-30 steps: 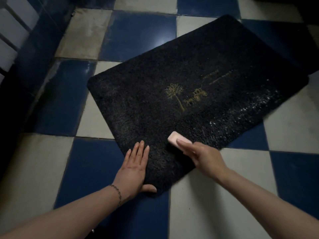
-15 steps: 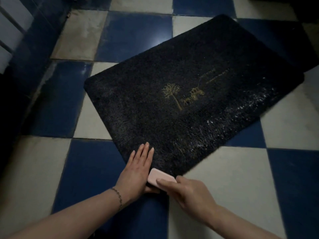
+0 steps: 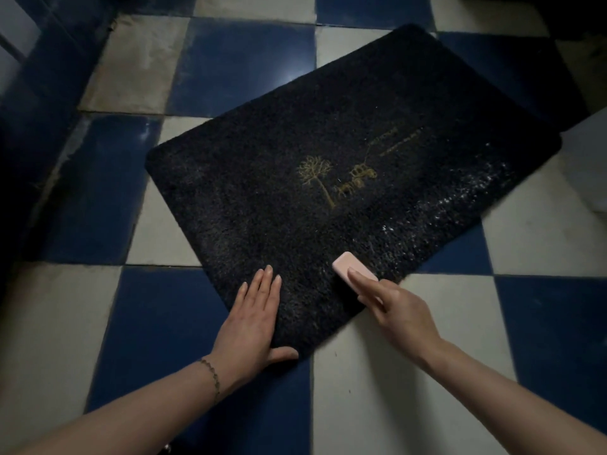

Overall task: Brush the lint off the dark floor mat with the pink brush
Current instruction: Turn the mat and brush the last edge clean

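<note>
The dark floor mat (image 3: 295, 205) lies askew on the checkered floor (image 3: 427, 372), its pale lint band (image 3: 460, 198) running up and right from the pink brush (image 3: 353, 274) along the near-right edge. The right hand (image 3: 397, 310) grips the brush, nearer the lint; the left hand (image 3: 253, 320) presses flat on the near corner. Half a second ago the brush was at that corner; it has since moved up-right.
</note>
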The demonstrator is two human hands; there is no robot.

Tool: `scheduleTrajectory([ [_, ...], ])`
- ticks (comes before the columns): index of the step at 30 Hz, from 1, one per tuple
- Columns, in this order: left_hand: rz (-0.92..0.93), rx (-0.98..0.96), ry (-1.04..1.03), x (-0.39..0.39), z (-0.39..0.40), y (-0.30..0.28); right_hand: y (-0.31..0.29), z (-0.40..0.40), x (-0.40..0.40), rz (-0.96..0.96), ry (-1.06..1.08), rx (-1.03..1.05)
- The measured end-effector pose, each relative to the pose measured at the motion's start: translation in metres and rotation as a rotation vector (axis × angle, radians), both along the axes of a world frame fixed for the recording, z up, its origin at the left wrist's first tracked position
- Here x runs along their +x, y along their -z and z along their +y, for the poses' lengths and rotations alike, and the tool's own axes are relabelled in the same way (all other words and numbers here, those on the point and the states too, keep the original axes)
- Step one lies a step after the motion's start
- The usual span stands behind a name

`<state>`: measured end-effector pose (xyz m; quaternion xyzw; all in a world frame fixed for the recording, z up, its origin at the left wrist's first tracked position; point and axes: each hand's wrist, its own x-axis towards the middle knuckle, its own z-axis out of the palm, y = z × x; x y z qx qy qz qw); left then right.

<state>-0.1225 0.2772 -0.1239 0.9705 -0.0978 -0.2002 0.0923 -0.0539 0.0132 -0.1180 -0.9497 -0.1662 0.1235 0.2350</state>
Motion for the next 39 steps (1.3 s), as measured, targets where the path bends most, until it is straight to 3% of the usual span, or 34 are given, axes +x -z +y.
scheduleTrajectory([
  [3, 0.058, 0.018, -0.051, 0.0, -0.001, -0.006, -0.005, 0.012, -0.014, -0.018, -0.051, 0.02],
  [10, 0.18, 0.034, -0.039, -0.002, 0.012, 0.002, -0.017, 0.067, -0.049, -0.041, -0.411, -0.042],
  [18, 0.187, 0.111, -0.024, -0.003, 0.012, 0.008, 0.001, 0.023, 0.03, -0.041, -0.1, -0.007],
  [24, 0.075, 0.074, -0.009, -0.01, 0.006, 0.003, -0.008, 0.029, 0.001, -0.073, -0.135, 0.043],
  [30, 0.095, 0.091, -0.01, -0.003, 0.006, 0.001, -0.009, 0.044, -0.065, -0.028, -0.42, -0.031],
  [32, 0.09, 0.111, -0.009, -0.003, 0.006, 0.001, -0.005, 0.033, -0.052, -0.035, -0.376, -0.036],
  [36, 0.107, 0.129, 0.0, -0.004, 0.005, 0.0, -0.001, -0.011, -0.001, -0.018, -0.039, -0.068],
  [39, 0.108, 0.114, -0.005, -0.004, 0.006, 0.0, -0.004, -0.02, 0.01, -0.018, 0.034, -0.078],
])
